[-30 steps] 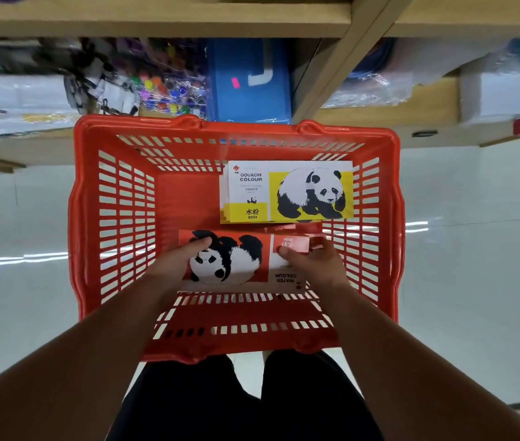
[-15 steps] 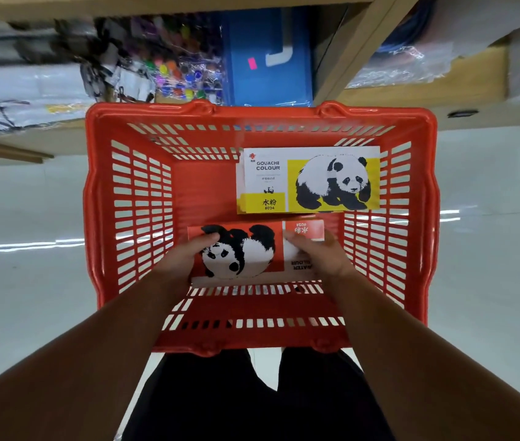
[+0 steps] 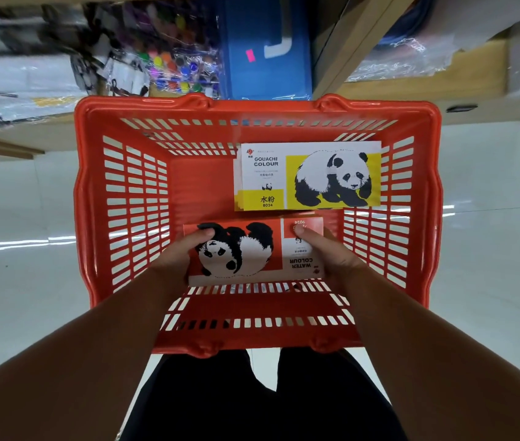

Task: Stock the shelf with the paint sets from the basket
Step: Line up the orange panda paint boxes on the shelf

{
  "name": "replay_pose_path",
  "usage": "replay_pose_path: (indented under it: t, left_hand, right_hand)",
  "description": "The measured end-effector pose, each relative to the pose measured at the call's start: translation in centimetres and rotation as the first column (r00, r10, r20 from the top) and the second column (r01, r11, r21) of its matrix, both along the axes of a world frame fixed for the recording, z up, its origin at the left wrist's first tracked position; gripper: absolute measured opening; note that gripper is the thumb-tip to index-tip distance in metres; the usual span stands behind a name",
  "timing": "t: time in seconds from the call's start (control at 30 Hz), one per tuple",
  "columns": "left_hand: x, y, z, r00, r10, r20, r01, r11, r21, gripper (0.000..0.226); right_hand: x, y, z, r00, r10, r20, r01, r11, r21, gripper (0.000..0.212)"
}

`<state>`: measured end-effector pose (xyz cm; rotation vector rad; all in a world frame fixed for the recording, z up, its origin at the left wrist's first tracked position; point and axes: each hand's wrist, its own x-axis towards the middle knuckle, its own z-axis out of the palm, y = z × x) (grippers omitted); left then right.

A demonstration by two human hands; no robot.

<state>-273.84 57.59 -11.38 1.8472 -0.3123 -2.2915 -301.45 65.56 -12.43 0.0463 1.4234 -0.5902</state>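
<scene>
An orange-red plastic basket (image 3: 96, 198) stands on the floor before me. Inside it, a red water colour paint set (image 3: 271, 249) with a panda picture is held at both ends. My left hand (image 3: 179, 256) grips its left end, thumb on top. My right hand (image 3: 328, 253) grips its right end, thumb on the label. A yellow and white gouache colour paint set (image 3: 309, 176), also with a panda, lies flat at the basket's far right. The wooden shelf (image 3: 475, 87) runs along the top of the view.
On the shelf sit a blue box (image 3: 265, 49), a bag of coloured paint pots (image 3: 172, 65), white wrapped packs at left and clear plastic bags at right. A wooden upright (image 3: 344, 46) divides the shelf. Glossy white floor surrounds the basket. My dark trousers show below.
The red water colour set has risen a little in both hands, and the basket looks larger and lower as my head moved closer.
</scene>
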Motion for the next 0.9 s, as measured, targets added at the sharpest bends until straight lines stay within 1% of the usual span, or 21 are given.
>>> replay_pose_path:
  t: [0.07,0.17,0.27,0.33,0.43,0.5,0.53,0.57,0.63,0.67,0.7,0.8,0.83,0.9]
  left_hand:
    - [-0.3,0.0,0.1,1.000,0.012,0.012,-0.012,1.000,-0.011,0.024]
    - [-1.3,-0.3,0.3,0.999,0.024,0.024,-0.023,1.000,-0.020,0.025]
    - [-2.2,-0.9,0.7,0.997,0.014,0.072,-0.013,1.000,-0.026,0.020]
    - [-2.2,-1.1,1.1,0.996,0.025,0.088,-0.021,0.999,-0.036,0.022]
    - [-1.6,-1.1,2.3,0.994,0.054,0.090,-0.050,0.998,-0.043,0.036]
    - [-1.5,-1.1,3.6,0.994,0.074,0.077,-0.071,0.997,-0.038,0.054]
    - [-1.5,-1.0,4.3,0.993,0.084,0.077,-0.081,0.996,-0.043,0.057]
    - [-1.7,-1.0,5.2,0.993,0.091,0.074,-0.087,0.995,-0.050,0.052]
    - [-2.0,-1.1,7.2,0.995,0.092,0.047,-0.090,0.995,-0.050,0.033]
    - [-2.2,-1.1,8.3,0.995,0.091,0.036,-0.089,0.995,-0.044,0.029]
    - [-2.4,-1.1,9.4,0.996,0.091,0.028,-0.090,0.995,-0.039,0.030]
    - [-3.0,-1.0,12.9,0.995,0.095,-0.010,-0.095,0.995,-0.035,0.049]
    - [-3.3,-1.0,14.2,0.995,0.096,-0.029,-0.098,0.994,-0.055,0.047]
    - [-4.0,-0.8,17.1,0.991,0.110,-0.074,-0.118,0.988,-0.105,0.034]
  right_hand:
    - [-0.1,-0.2,0.1,1.000,0.005,0.015,-0.005,1.000,-0.009,0.076]
    - [-0.3,-0.2,0.3,0.999,-0.007,0.047,0.007,1.000,0.008,0.074]
    - [-0.6,-0.1,0.6,0.998,0.002,0.057,-0.001,1.000,-0.016,0.058]
    - [-0.6,-0.3,1.3,0.998,-0.003,0.071,0.004,1.000,-0.019,0.054]
    - [-0.7,-1.1,3.3,0.997,0.039,0.066,-0.038,0.999,-0.005,0.060]
    - [-1.1,-1.2,5.0,0.992,0.081,0.096,-0.081,0.997,0.001,0.056]
    - [-1.2,-1.1,6.0,0.991,0.080,0.109,-0.081,0.997,0.013,0.054]
    - [-1.2,-1.1,7.1,0.992,0.069,0.108,-0.072,0.997,0.021,0.054]
    - [-1.5,-0.7,9.2,0.996,0.037,0.076,-0.038,0.999,0.014,0.065]
    - [-1.6,-0.6,10.2,0.997,0.020,0.073,-0.021,1.000,0.006,0.069]
    - [-1.7,-0.4,11.1,0.996,0.004,0.088,-0.004,1.000,-0.006,0.067]
    - [-2.2,-0.2,14.5,0.986,-0.048,0.163,0.054,0.998,-0.032,0.038]
    - [-2.3,-0.2,15.6,0.983,-0.075,0.170,0.084,0.995,-0.049,0.030]
    - [-2.6,-0.4,18.0,0.976,-0.130,0.173,0.146,0.986,-0.082,0.024]
